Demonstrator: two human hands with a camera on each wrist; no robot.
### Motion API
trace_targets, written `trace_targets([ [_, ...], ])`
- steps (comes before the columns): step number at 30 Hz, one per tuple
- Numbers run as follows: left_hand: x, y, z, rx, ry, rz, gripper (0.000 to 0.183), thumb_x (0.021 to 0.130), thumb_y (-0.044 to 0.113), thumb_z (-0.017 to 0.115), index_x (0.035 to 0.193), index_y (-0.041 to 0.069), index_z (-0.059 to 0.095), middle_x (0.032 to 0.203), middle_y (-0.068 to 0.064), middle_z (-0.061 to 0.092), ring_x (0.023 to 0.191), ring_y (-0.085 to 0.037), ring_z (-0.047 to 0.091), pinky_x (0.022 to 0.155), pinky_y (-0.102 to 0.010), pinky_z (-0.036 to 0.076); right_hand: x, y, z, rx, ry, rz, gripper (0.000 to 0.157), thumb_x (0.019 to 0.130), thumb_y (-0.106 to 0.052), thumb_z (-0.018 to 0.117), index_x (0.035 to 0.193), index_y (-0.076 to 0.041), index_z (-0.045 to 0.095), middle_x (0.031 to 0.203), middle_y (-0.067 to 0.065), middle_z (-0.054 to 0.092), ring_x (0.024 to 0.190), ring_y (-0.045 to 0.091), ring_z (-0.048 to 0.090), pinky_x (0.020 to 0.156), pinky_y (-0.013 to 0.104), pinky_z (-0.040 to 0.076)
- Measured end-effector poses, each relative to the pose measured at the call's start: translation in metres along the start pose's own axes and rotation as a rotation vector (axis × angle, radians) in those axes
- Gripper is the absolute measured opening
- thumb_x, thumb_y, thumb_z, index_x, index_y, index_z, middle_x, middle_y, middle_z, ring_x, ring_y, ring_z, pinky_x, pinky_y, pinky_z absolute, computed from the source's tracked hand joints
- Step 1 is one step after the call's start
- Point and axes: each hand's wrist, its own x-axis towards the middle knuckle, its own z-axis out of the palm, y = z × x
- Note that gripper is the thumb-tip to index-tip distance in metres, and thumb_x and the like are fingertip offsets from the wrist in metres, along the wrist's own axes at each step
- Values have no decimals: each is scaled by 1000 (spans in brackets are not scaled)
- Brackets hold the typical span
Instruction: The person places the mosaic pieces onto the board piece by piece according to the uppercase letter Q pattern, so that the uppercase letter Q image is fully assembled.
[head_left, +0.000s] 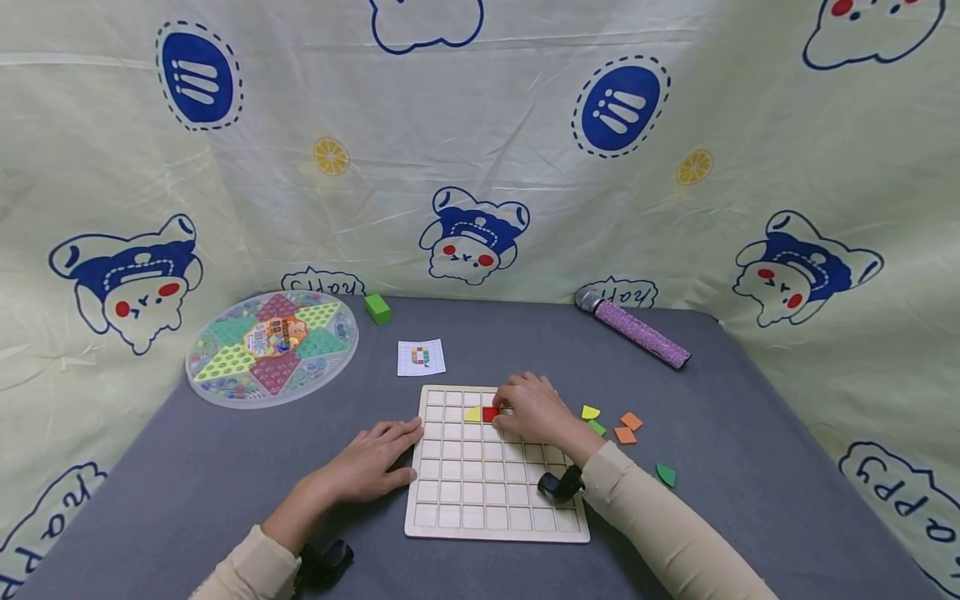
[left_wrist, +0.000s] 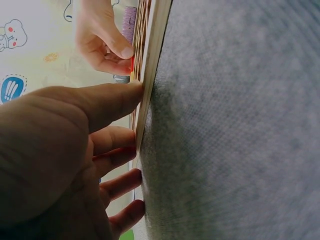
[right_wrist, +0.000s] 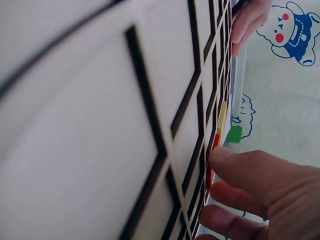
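A wooden grid board (head_left: 459, 493) lies on the grey cloth, with a yellow tile (head_left: 472, 414) and red (head_left: 491, 414) beside it in a row near the far side. At the red, my right hand (head_left: 534, 410) bends over the board, and its thumb (right_wrist: 227, 159) and forefinger pinch a red tile (right_wrist: 209, 175) close against the grid. Part of that tile is hidden by the thumb. Along the board's left edge rests my left hand (head_left: 375, 460), fingers extended and fingertips at the rim; the left wrist view shows its thumb (left_wrist: 117, 100) touching the side.
Right of the board lie loose yellow (head_left: 590, 412), light green (head_left: 597, 427), orange (head_left: 626, 435) and dark green (head_left: 666, 474) pieces. Beyond it are a pattern card (head_left: 420, 368), a green block (head_left: 378, 309), a round game board (head_left: 225, 333) and a purple-handled microphone (head_left: 641, 333).
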Motion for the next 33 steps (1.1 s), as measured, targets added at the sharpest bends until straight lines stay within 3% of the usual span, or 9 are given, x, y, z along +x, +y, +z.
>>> trace_targets([
  [4,1,-1,1,2,0,-5,60,94,28,56,146,8,35,153,-7,33,137,-31,32,104,-61,27,-3,0,-4,18,20,9,20,81,-33,73,97,-20,72,98,-2,63,94,19,52,87,46,40],
  [12,2,-1,2,0,4,-8,61,94,29,56,147,8,35,153,-6,33,137,-30,32,105,-60,27,-13,10,-14,31,74,29,26,82,-33,72,102,-17,72,98,0,64,93,21,52,82,44,39],
  [17,3,-1,2,-4,-7,-15,60,94,28,56,147,8,35,153,-7,33,138,-31,31,105,-60,26,-20,24,-15,30,104,103,28,82,-34,72,102,-16,72,99,2,64,95,23,51,85,47,39],
  [26,2,0,2,-6,-3,-16,60,94,28,56,147,9,35,153,-7,33,138,-31,31,105,-61,26,-33,54,-16,17,140,183,33,82,-34,71,106,-12,70,105,8,63,96,28,50,77,44,36],
  [33,2,1,2,-8,2,-11,60,94,28,56,146,8,35,153,-7,34,137,-31,32,104,-61,26,-39,73,-15,7,129,255,35,83,-35,70,107,-11,69,104,9,62,97,29,48,76,43,34],
])
